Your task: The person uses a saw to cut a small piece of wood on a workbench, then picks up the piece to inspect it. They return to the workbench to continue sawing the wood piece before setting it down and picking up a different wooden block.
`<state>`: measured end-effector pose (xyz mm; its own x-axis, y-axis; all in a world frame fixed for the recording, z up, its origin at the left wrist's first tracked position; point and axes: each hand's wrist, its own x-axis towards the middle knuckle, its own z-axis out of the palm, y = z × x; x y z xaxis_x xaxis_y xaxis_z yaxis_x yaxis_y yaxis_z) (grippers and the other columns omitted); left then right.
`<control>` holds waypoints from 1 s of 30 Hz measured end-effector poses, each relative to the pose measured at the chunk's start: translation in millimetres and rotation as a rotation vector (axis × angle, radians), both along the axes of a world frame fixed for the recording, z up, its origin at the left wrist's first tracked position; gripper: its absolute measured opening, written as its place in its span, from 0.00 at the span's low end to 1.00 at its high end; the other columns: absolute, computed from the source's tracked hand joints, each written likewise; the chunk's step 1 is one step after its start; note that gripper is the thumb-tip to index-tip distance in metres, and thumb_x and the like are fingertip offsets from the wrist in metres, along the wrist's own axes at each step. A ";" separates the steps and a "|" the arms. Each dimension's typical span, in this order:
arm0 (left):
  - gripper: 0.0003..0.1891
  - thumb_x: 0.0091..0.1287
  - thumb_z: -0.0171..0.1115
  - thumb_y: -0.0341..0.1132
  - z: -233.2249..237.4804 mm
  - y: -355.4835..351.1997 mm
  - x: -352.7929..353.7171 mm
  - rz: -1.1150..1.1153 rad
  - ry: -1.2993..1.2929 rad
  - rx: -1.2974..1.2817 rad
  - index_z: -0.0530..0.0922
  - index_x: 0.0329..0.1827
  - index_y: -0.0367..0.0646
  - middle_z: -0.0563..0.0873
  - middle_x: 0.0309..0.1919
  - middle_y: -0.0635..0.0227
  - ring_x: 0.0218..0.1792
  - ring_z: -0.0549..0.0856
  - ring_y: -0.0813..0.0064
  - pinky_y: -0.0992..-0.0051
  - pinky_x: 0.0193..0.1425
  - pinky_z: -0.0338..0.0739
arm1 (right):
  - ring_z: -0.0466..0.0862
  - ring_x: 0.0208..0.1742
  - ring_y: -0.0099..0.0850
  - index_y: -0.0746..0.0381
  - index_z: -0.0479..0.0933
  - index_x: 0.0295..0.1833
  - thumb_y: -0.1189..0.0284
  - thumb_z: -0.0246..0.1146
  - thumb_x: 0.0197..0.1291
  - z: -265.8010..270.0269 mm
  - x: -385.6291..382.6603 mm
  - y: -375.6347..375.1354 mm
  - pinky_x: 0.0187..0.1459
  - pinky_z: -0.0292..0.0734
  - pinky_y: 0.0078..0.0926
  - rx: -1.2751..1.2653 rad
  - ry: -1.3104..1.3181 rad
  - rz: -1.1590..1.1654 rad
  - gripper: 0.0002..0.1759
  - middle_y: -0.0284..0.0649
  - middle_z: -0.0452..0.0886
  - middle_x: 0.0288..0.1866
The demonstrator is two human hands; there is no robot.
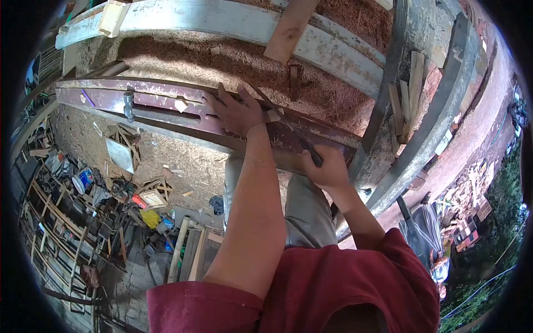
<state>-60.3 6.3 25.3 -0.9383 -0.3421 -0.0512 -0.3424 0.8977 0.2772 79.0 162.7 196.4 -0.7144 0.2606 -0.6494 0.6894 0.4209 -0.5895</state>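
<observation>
A long maroon-painted wooden beam [166, 91] lies across in front of me, with slots cut along it. My left hand [240, 114] rests flat on it, fingers spread. My right hand [328, 167] is wrapped around the dark handle of a long, thin file-like tool [284, 121], which slants up and left past my left hand. Just beside the left hand, a small pale wood piece [273, 115] shows under the tool. A hammer [129, 105] stands head-up farther left on the beam, near a light wood chip [181, 105] and a purple marking stick [88, 97].
Curved grey timbers [425, 133] rise on the right, with wood offcuts [408, 100] between them. A long pale plank [200, 21] runs across the back, crossed by a brown board [291, 30]. Wood shavings cover the ground. Scrap and a yellow bag [150, 218] lie lower left.
</observation>
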 end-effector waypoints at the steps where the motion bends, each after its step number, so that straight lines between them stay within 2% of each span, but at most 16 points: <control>1: 0.31 0.80 0.53 0.57 0.2 0.9 -2.6 -0.004 -0.005 -0.018 0.74 0.79 0.49 0.62 0.85 0.46 0.85 0.63 0.44 0.31 0.87 0.47 | 0.84 0.24 0.41 0.67 0.84 0.34 0.64 0.68 0.67 -6.6 -5.7 -2.7 0.30 0.74 0.41 -0.016 0.015 -0.030 0.15 0.53 0.79 0.23; 4: 0.30 0.82 0.51 0.56 2.7 -0.5 -1.1 -0.031 -0.023 -0.080 0.74 0.79 0.49 0.62 0.85 0.46 0.85 0.63 0.43 0.32 0.88 0.48 | 0.84 0.24 0.37 0.67 0.84 0.35 0.64 0.69 0.67 17.5 40.3 11.7 0.30 0.74 0.40 -0.024 -0.003 -0.018 0.15 0.52 0.77 0.22; 7: 0.29 0.83 0.50 0.55 -0.4 0.7 -3.2 -0.043 -0.001 -0.084 0.74 0.79 0.49 0.62 0.85 0.46 0.85 0.63 0.43 0.33 0.87 0.49 | 0.82 0.23 0.37 0.68 0.83 0.34 0.65 0.69 0.66 20.0 26.6 7.6 0.30 0.74 0.40 -0.005 -0.078 -0.068 0.15 0.53 0.77 0.22; 10: 0.29 0.83 0.49 0.55 6.0 4.2 -1.8 -0.010 -0.028 -0.029 0.74 0.79 0.50 0.62 0.85 0.45 0.85 0.62 0.44 0.33 0.87 0.48 | 0.86 0.28 0.56 0.64 0.84 0.31 0.64 0.70 0.62 -3.1 -11.2 -8.7 0.34 0.78 0.50 -0.067 -0.146 -0.163 0.14 0.55 0.81 0.25; 13: 0.29 0.83 0.50 0.56 3.5 0.6 -1.5 -0.059 -0.038 -0.097 0.75 0.78 0.50 0.62 0.85 0.43 0.86 0.62 0.45 0.33 0.87 0.49 | 0.86 0.29 0.56 0.64 0.84 0.31 0.62 0.69 0.63 25.9 9.2 5.2 0.35 0.79 0.50 -0.028 -0.122 -0.071 0.16 0.55 0.82 0.26; 16: 0.29 0.83 0.50 0.55 1.3 0.7 -1.2 -0.056 -0.008 -0.089 0.75 0.78 0.50 0.62 0.85 0.43 0.85 0.63 0.45 0.33 0.87 0.49 | 0.78 0.20 0.39 0.68 0.82 0.33 0.65 0.69 0.66 28.1 25.2 13.0 0.28 0.72 0.42 -0.051 -0.049 -0.079 0.16 0.53 0.76 0.21; 19: 0.29 0.83 0.49 0.56 3.9 1.7 -1.3 -0.031 -0.041 -0.033 0.75 0.79 0.50 0.62 0.85 0.43 0.86 0.62 0.44 0.31 0.86 0.49 | 0.87 0.31 0.57 0.63 0.84 0.32 0.60 0.69 0.64 -8.1 -0.1 -5.7 0.36 0.81 0.50 0.040 -0.061 -0.012 0.16 0.54 0.83 0.27; 22: 0.29 0.83 0.48 0.56 4.2 1.1 -0.4 -0.063 -0.012 -0.090 0.75 0.78 0.50 0.62 0.85 0.43 0.86 0.61 0.45 0.30 0.85 0.50 | 0.80 0.23 0.53 0.68 0.83 0.35 0.63 0.69 0.67 22.0 4.0 0.7 0.28 0.72 0.44 -0.012 -0.065 -0.044 0.17 0.58 0.77 0.24; 25: 0.29 0.83 0.47 0.55 2.1 -3.5 0.6 -0.090 0.001 -0.142 0.75 0.77 0.49 0.62 0.85 0.46 0.87 0.60 0.46 0.29 0.86 0.49 | 0.82 0.25 0.54 0.69 0.83 0.36 0.62 0.69 0.68 41.2 23.3 15.0 0.30 0.73 0.44 -0.091 -0.145 -0.053 0.18 0.60 0.77 0.26; 28: 0.28 0.83 0.47 0.54 4.8 1.8 -0.2 -0.084 -0.009 -0.125 0.75 0.77 0.48 0.61 0.86 0.46 0.87 0.60 0.46 0.29 0.86 0.48 | 0.86 0.31 0.59 0.65 0.84 0.34 0.59 0.68 0.67 5.6 -8.3 -2.6 0.34 0.78 0.50 0.010 -0.049 -0.060 0.19 0.57 0.82 0.28; 30: 0.28 0.83 0.48 0.54 2.8 1.4 -7.4 -0.082 -0.001 -0.126 0.75 0.77 0.48 0.61 0.86 0.46 0.87 0.60 0.46 0.29 0.86 0.48 | 0.86 0.31 0.59 0.66 0.84 0.34 0.59 0.68 0.67 8.3 -10.2 -0.2 0.34 0.77 0.49 -0.015 -0.104 -0.053 0.19 0.58 0.82 0.28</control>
